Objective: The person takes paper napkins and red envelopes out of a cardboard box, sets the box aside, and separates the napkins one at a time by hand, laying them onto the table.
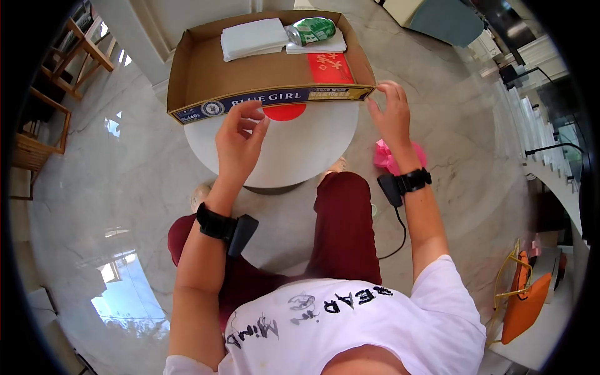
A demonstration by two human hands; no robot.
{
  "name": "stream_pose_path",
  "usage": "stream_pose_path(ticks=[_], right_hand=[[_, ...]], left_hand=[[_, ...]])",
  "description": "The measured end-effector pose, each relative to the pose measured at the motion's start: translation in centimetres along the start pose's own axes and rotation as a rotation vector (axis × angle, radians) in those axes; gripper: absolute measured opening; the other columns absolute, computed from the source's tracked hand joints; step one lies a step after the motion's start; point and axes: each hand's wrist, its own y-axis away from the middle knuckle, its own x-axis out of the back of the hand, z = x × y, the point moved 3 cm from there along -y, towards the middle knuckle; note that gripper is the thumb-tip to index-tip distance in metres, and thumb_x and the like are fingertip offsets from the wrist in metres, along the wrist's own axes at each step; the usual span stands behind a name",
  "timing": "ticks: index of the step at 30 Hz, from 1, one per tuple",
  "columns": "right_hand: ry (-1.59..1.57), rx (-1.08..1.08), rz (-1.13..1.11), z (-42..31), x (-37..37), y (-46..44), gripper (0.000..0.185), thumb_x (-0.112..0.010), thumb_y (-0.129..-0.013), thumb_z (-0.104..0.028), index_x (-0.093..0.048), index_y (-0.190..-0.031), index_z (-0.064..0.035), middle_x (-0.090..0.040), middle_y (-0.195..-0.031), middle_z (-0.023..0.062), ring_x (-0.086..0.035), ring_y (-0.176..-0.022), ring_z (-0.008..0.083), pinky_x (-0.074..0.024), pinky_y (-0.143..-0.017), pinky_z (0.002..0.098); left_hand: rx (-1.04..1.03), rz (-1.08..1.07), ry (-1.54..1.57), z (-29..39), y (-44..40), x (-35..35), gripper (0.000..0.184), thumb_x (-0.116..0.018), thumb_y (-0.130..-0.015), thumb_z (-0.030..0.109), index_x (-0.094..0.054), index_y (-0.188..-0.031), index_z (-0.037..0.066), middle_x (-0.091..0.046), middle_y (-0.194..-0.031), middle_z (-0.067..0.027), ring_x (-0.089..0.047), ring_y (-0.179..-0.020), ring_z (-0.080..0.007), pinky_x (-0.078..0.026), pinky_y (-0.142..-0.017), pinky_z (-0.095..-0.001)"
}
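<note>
A shallow cardboard box [215, 73] with a blue "BLUE GIRL" front sits on a round white table [319, 147]. Inside it, a stack of white tissues [253, 39] lies at the back, beside a green can [314, 30] on its side on more white tissue. A red packet [330, 67] lies in the right part. My left hand [240, 140] is in front of the box's front wall, fingers curled apart from the thumb, holding nothing visible. My right hand [390, 111] is at the box's front right corner, thumb and fingers apart, close to the edge.
Pink crumpled plastic [400, 156] lies on the floor right of the table. Wooden chairs [81, 50] stand at the far left, an orange bag [526, 306] at the lower right, and a grey-green piece of furniture [447, 22] at the top right. A red round shape [285, 112] shows on the tabletop.
</note>
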Motion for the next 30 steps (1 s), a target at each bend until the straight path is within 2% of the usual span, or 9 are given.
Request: stream_pose_path(ticks=[3,6,15,18,24,27,30], right_hand=[[-0.088,-0.048,-0.040,0.1,0.9,-1.2,0.030,-0.073,-0.074,-0.014,-0.058,-0.099,-0.0062,-0.059,-0.104,0.0117,-0.053,-0.104,0.0309,-0.0430,-0.090,0.0399],[0.046,0.049,-0.040,1.1,0.8,-1.9,0.030,-0.073,-0.073,-0.015,-0.059,-0.098,-0.0069,-0.059,-0.103,0.0103,-0.054,-0.104,0.0297,-0.0432,-0.090,0.0402],[0.105,0.293,-0.060,-3.1,-0.3,-2.6,0.037,-0.072,-0.071,-0.013,-0.061,-0.105,-0.0089,-0.061,-0.107,0.0064,-0.054,-0.105,0.0274,-0.0421,-0.092,0.0379],[0.028,0.358,-0.119,-4.1,-1.3,-2.8,0.028,-0.065,-0.075,-0.008,-0.062,-0.103,-0.0087,-0.063,-0.101,0.0081,-0.056,-0.101,0.0288,-0.0418,-0.092,0.0383],[-0.129,0.293,-0.184,-3.4,-2.6,-2.3,0.024,-0.049,-0.081,0.003,-0.062,-0.099,-0.0059,-0.064,-0.091,0.0133,-0.059,-0.092,0.0321,-0.0425,-0.090,0.0408],[-0.150,0.282,-0.249,-3.6,-1.7,-2.8,0.025,-0.048,-0.080,0.004,-0.061,-0.098,-0.0043,-0.064,-0.091,0.0128,-0.059,-0.092,0.0319,-0.0440,-0.087,0.0412],[-0.206,0.238,-0.386,-3.4,-1.0,-3.7,0.024,-0.048,-0.078,0.005,-0.061,-0.097,-0.0035,-0.063,-0.091,0.0134,-0.059,-0.092,0.0323,-0.0456,-0.084,0.0400]], left_hand=[[0.039,0.039,0.035,0.3,0.2,-1.7,0.028,-0.067,-0.081,0.002,-0.059,-0.108,0.004,-0.064,-0.086,-0.0037,-0.059,-0.068,-0.0097,-0.048,-0.059,-0.0229],[0.011,0.061,0.080,0.0,-0.8,-3.0,0.028,-0.066,-0.081,0.001,-0.059,-0.108,0.003,-0.065,-0.087,-0.0045,-0.060,-0.068,-0.0104,-0.048,-0.058,-0.0234],[-0.012,0.087,0.084,0.0,-1.5,-1.9,0.025,-0.066,-0.082,0.001,-0.060,-0.106,0.003,-0.065,-0.088,-0.0058,-0.062,-0.068,-0.0114,-0.049,-0.059,-0.0239],[-0.029,0.072,0.076,-0.3,-1.5,-2.1,0.026,-0.064,-0.086,0.004,-0.058,-0.111,0.003,-0.063,-0.091,-0.0034,-0.060,-0.072,-0.0081,-0.046,-0.056,-0.0204],[-0.024,0.113,0.103,0.1,-1.7,-1.7,0.024,-0.063,-0.086,0.003,-0.059,-0.109,0.004,-0.063,-0.091,-0.0027,-0.060,-0.072,-0.0083,-0.046,-0.057,-0.0208],[-0.188,0.202,-0.024,0.9,-2.3,-1.1,0.021,-0.064,-0.084,0.000,-0.060,-0.104,0.003,-0.062,-0.091,-0.0040,-0.060,-0.073,-0.0105,-0.048,-0.059,-0.0221],[-0.481,0.259,-0.202,2.5,-3.7,-0.7,0.025,-0.065,-0.075,-0.005,-0.062,-0.098,0.005,-0.061,-0.088,-0.0059,-0.061,-0.075,-0.0177,-0.049,-0.061,-0.0271]])
